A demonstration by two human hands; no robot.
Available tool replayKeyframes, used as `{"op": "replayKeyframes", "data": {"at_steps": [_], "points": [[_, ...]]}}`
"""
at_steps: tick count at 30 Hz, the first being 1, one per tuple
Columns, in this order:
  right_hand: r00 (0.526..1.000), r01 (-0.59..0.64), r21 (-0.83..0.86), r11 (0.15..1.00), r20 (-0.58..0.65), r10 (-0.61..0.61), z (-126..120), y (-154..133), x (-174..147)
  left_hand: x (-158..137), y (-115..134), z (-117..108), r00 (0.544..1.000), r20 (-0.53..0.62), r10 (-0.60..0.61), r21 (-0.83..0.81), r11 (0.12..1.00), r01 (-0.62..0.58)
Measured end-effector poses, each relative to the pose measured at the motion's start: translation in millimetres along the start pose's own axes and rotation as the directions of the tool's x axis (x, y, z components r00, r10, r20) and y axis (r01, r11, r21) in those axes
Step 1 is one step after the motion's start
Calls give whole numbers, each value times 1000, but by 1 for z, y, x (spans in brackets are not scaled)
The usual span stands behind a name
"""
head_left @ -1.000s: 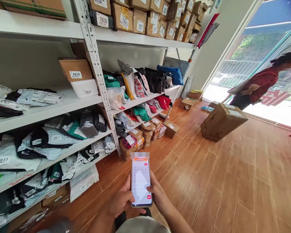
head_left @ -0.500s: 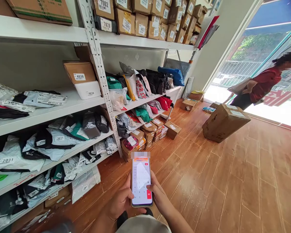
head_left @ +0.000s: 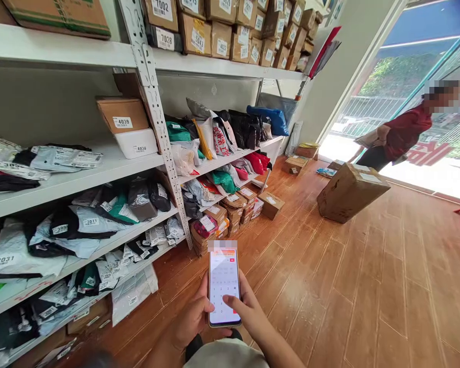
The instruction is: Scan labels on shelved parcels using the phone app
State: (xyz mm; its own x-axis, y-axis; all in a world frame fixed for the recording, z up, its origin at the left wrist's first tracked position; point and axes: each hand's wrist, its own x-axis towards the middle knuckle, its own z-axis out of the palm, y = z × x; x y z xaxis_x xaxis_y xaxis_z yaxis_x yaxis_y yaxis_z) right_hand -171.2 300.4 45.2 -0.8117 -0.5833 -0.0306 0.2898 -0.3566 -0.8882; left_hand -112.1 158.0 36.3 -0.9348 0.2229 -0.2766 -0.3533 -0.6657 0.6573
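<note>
A smartphone (head_left: 223, 276) is held upright in front of my body, its lit screen showing a number keypad below a white area and an orange strip. My left hand (head_left: 194, 314) grips its left side, with the thumb at the lower left of the screen. My right hand (head_left: 249, 304) wraps the right edge, and its thumb lies over the middle of the keypad. Fingers behind the phone are mostly hidden.
White shelves (head_left: 76, 179) with numbered parcels run along the left. Small cartons (head_left: 233, 204) are stacked on the floor by them. A large carton (head_left: 350, 191) stands on the wooden floor (head_left: 329, 286). A person in a red top (head_left: 408, 130) leans by the glass door.
My right thumb has moved left and slightly down across the keypad. A pale shape on the screen is gone. The view has shifted slightly, and more of a red object shows at the right.
</note>
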Motion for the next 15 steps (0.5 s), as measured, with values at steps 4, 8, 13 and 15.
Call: {"op": "replayKeyframes", "data": {"at_steps": [4, 8, 13, 15], "points": [[999, 37, 15, 999, 24, -38, -1, 7, 1, 0, 6, 12, 995, -96, -7, 88, 996, 16], [998, 55, 19, 998, 37, -56, -1, 6, 0, 0, 5, 10, 996, -89, -13, 58, 998, 18], [998, 28, 17, 999, -59, -27, 4, 4, 2, 1, -1, -1, 998, -60, 8, 48, 999, -6], [991, 5, 10, 1000, -136, -4, 6, 5, 4, 1, -2, -2, 998, -56, 1, 55, 998, 2]]}}
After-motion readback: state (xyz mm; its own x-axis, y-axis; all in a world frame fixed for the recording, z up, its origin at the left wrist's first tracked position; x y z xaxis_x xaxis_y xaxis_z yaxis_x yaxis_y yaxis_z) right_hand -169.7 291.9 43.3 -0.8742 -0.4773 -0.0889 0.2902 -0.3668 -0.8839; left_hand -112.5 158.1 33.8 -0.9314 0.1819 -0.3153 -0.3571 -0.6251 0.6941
